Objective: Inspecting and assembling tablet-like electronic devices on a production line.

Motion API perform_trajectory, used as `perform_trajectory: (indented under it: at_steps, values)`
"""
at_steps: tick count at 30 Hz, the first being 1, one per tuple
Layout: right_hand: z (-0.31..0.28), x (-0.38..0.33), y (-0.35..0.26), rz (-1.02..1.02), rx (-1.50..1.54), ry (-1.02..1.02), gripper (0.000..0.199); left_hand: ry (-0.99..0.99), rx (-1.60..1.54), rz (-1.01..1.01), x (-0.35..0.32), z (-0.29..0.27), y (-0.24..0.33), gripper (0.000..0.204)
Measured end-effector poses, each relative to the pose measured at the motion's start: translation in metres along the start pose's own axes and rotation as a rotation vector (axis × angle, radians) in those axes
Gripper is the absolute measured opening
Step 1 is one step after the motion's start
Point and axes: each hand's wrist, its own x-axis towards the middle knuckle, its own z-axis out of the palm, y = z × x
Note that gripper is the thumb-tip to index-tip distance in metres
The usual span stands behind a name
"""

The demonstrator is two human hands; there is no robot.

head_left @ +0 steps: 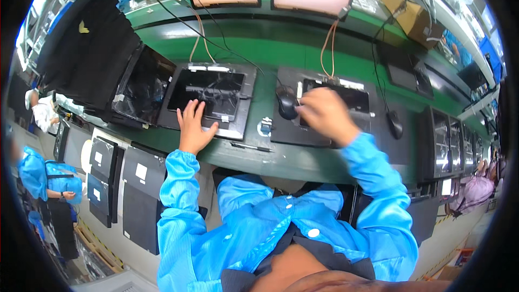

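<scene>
- Two dark tablet-like panels lie face up on the green table [303, 154] in front of you, side by side, each with an orange cable running away toward the monitors at the far edge.
- Your left-hand panel [208, 100] is the larger in view; its long axis runs left to right across the table, and it sits directly under your left hand [193, 127], which rests on its near edge.
- Your left fingers [189, 111] are spread flat and wide on the glass, gripping nothing.
- Your right-hand panel [346, 103] lies just beyond and under your right hand [324, 113], so the right hand is the nearer one to it.
- Your right fingers are blurred and curled downward over that panel; I cannot tell whether they pinch anything.
- One black mouse [286, 103] sits between the panels, just left of your right hand; a second mouse [396, 124] lies to its right.
- Smallest, a little white-and-blue item [264, 127] rests on the table between the panels.
</scene>
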Motion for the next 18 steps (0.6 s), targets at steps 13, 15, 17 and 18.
perform_trajectory:
  at_steps: [13,15,17,18]
  values:
    - [0.166,0.098,-0.010,-0.059,-0.187,-0.279,0.021,-0.034,-0.115,0.212,0.034,-0.034,-0.025,0.069]
    - [0.166,0.098,-0.008,-0.070,-0.120,-0.257,0.022,-0.001,-0.080,0.271,0.034,-0.032,-0.033,0.073]
    - [0.160,0.105,-0.015,0.007,-0.033,-0.288,0.022,0.059,-0.103,0.334,0.037,-0.024,-0.037,0.077]
    - [0.143,0.109,-0.024,0.079,-0.012,-0.357,0.023,0.072,-0.125,0.350,0.041,-0.021,-0.033,0.080]
